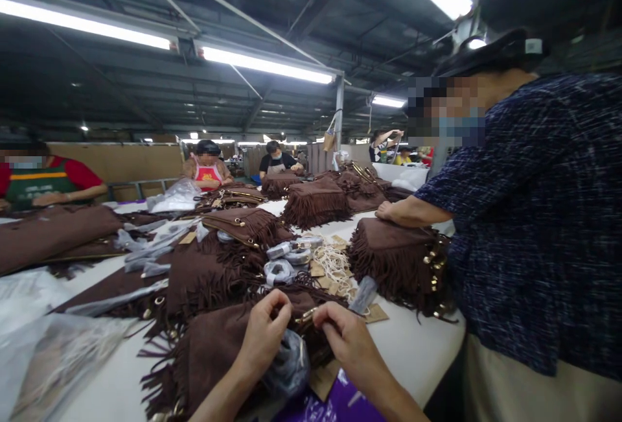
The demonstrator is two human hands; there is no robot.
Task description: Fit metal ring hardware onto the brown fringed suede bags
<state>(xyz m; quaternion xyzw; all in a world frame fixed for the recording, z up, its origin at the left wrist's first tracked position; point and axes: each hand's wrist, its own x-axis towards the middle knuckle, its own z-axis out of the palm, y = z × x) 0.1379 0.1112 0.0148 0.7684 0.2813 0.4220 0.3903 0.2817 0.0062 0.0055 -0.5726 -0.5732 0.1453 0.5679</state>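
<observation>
A dark brown fringed bag (214, 351) lies on the table right in front of me. Over its right part is my left hand (265, 328), thumb and fingers curled together in a pinch; whatever they grip is too small or hidden to make out. My right hand (345, 338) is closed at the fingertips on a small gold metal clasp (307, 316) at the bag's upper edge. Between and below my hands sits a coil wrapped in grey plastic (289, 363). A brown paper tag (323, 380) hangs beside it, above a purple printed sheet (335, 402).
Wrapped coils (279, 271) and white strings with tags (335, 266) lie beyond my hands. Stacks of fringed bags (315, 198) cover the white table (413, 351). Clear plastic bags (63, 357) lie at left. A co-worker (534, 214) stands close on the right, one hand on a bag stack (393, 247).
</observation>
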